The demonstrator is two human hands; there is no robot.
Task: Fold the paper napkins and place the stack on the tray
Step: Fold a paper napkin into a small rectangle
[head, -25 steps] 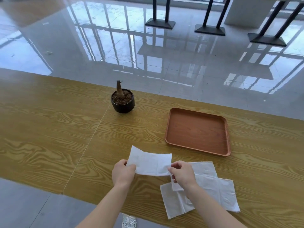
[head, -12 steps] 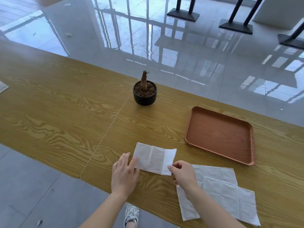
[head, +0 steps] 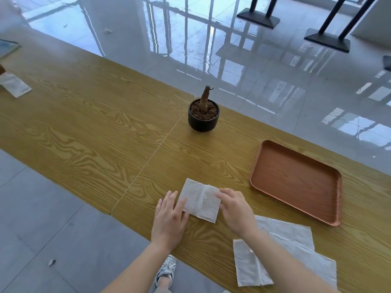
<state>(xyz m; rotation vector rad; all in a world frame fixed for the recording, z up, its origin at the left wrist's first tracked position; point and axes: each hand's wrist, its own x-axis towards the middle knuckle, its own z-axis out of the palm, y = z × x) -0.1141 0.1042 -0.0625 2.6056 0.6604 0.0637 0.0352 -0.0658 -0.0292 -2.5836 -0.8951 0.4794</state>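
Note:
A folded white napkin [head: 200,200] lies flat on the wooden table [head: 84,127] near its front edge. My left hand [head: 169,218] presses its left end with straight fingers. My right hand [head: 236,210] lies flat on its right end. Two unfolded napkins [head: 281,261] overlap at the lower right, partly under my right forearm. The brown tray [head: 296,182] sits empty to the right, beyond the napkins.
A small black pot [head: 203,119] with a bare stem stands behind the napkin. Another folded napkin [head: 14,84] lies at the far left of the table. Black stand bases [head: 326,41] sit on the glossy floor beyond the table.
The napkin was held up between both hands, then laid on the table. My right hand let go of its edge and now lies flat on it. The view swung left.

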